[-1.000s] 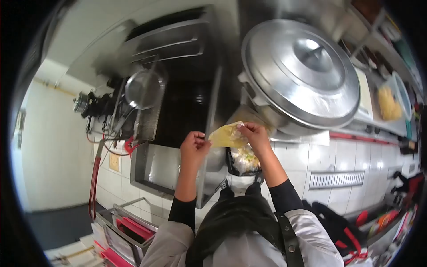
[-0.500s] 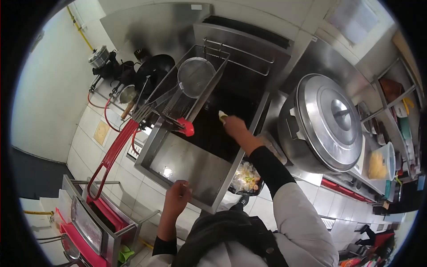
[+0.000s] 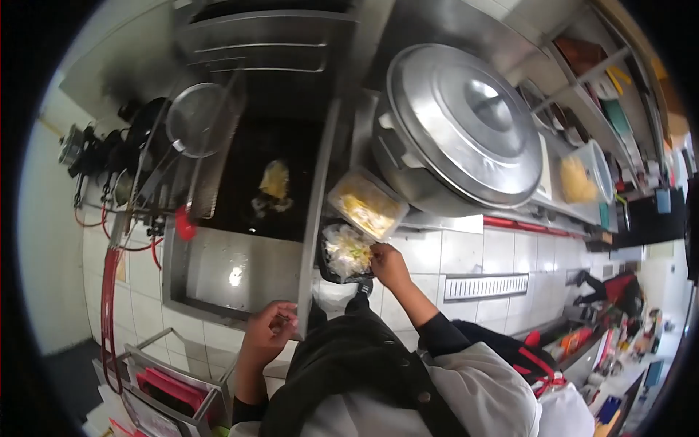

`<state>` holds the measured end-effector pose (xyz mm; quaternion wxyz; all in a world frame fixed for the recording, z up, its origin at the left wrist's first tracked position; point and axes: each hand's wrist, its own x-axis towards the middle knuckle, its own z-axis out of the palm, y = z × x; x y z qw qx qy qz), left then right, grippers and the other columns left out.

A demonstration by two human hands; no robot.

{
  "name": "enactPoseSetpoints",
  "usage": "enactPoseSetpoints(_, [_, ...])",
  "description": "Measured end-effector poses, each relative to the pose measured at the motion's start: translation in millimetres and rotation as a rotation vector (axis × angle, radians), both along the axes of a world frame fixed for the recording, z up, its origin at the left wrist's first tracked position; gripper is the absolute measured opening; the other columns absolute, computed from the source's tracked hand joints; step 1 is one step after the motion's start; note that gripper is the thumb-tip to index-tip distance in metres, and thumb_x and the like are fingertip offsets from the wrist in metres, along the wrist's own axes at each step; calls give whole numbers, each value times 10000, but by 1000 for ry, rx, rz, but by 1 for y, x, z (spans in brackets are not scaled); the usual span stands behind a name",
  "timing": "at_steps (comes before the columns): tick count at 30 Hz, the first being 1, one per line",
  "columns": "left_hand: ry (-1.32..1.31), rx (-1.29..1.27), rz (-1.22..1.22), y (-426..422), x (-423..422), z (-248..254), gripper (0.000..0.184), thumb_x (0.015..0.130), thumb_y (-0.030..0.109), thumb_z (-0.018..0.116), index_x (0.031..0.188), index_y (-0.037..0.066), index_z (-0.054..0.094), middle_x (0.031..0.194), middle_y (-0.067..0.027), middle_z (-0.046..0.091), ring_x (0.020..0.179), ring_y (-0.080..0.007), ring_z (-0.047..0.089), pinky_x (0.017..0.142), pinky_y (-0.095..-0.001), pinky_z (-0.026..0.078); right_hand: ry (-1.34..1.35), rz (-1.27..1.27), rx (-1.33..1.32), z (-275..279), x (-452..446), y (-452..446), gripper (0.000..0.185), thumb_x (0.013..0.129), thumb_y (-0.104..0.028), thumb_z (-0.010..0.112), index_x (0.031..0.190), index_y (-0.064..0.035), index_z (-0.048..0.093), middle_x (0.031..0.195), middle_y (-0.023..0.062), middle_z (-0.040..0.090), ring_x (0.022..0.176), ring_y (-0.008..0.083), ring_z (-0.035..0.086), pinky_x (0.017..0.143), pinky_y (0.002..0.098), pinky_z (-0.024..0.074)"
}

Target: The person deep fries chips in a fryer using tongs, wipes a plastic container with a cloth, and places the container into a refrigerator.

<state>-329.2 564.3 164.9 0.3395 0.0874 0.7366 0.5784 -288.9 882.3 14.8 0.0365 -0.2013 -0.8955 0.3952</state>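
Note:
Over the fryer's front edge, my left hand [image 3: 269, 331] is loosely curled with its fingers apart, nothing in it. My right hand [image 3: 391, 264] has its fingertips together at the near corner of a clear plastic tub [image 3: 348, 191] holding pale yellow pieces. Whether the fingertips grip the tub or something else is hidden. Beside those fingers is a dark bin [image 3: 336, 272] lined with clear plastic and filled with scraps. A pale yellow battered piece [image 3: 276, 180] floats in the dark oil of the deep fryer [image 3: 313, 171], bubbles around it.
A large lidded pot [image 3: 466, 124] stands right of the fryer. A round strainer [image 3: 196, 120] rests over the fry basket [image 3: 207, 182] at left, near a red-handled utensil [image 3: 109, 313]. Another tub [image 3: 582, 178] sits on the right counter. A floor drain [image 3: 486, 286] lies below.
My right hand has left the oil and come back to the tub and bin; the yellow piece it held is now in the oil. The view has swung right. My left hand's fingers have spread slightly.

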Motion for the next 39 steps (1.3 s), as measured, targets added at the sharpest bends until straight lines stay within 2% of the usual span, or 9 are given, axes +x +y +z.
enactPoseSetpoints(3, [-75,41,-75,39,-3,14,250,828,-12,577,1076,-17,548,843,-59,596,774,-123,614,672,-254,532,-118,-92,123,-85,4,54,225,722,-95,665,936,-28,660,926,210,623,792,343,626,718,389,502])
enactPoseSetpoints(9, [-108,-43,-103,90,19,4,252,836,29,616,1083,5,572,845,-49,632,704,-86,619,631,-210,490,-234,-192,298,-161,-52,97,255,726,-173,690,956,-66,659,1010,152,607,936,323,591,786,413,474])
enactPoseSetpoints(16, [-62,-141,-55,106,35,-15,221,841,-1,597,1062,2,576,833,-62,623,752,-119,632,653,-257,533,-254,-330,737,-200,-107,113,283,735,-337,662,887,-99,638,964,81,588,936,263,540,779,460,403])
enactPoseSetpoints(26, [-88,-132,89,101,42,-18,189,845,12,593,1035,2,589,834,-68,641,747,-137,655,655,-254,534,-58,-413,584,-196,-100,115,183,720,-199,624,847,-66,626,848,101,615,854,298,571,714,459,396])
enactPoseSetpoints(29, [-91,-127,87,103,39,-12,187,850,14,587,1037,1,587,858,-72,645,768,-141,656,667,-258,535,10,-537,432,-186,-96,114,143,754,-161,587,836,-45,599,853,123,614,858,318,568,715,479,409])
enactPoseSetpoints(32, [-23,-107,-13,103,35,-11,215,850,-13,583,1063,-2,556,862,-74,630,786,-141,640,712,-264,535,233,-668,-125,-180,-85,116,105,802,-125,522,836,-31,554,839,156,589,856,308,569,725,439,443])
enactPoseSetpoints(35, [-28,-35,-32,102,35,-21,219,845,-12,594,1062,-2,560,891,-82,626,829,-145,639,702,-261,533,372,-676,-195,-194,-68,120,168,867,-157,446,971,-48,521,942,153,596,920,259,586,770,396,477])
enactPoseSetpoints(38, [-105,-55,-34,112,26,-10,278,855,22,589,1129,9,544,937,-81,636,894,-152,634,760,-276,521,442,-832,-1139,-154,-55,108,193,881,-163,433,1038,-71,498,999,115,579,945,211,582,793,367,491])
enactPoseSetpoints(39, [-118,-7,-12,115,24,-9,317,856,23,589,1165,12,514,984,-87,623,943,-157,616,796,-283,506,448,-728,-1234,-136,-49,107,234,905,-198,433,1099,-75,476,1061,108,579,977,221,583,850,347,486])
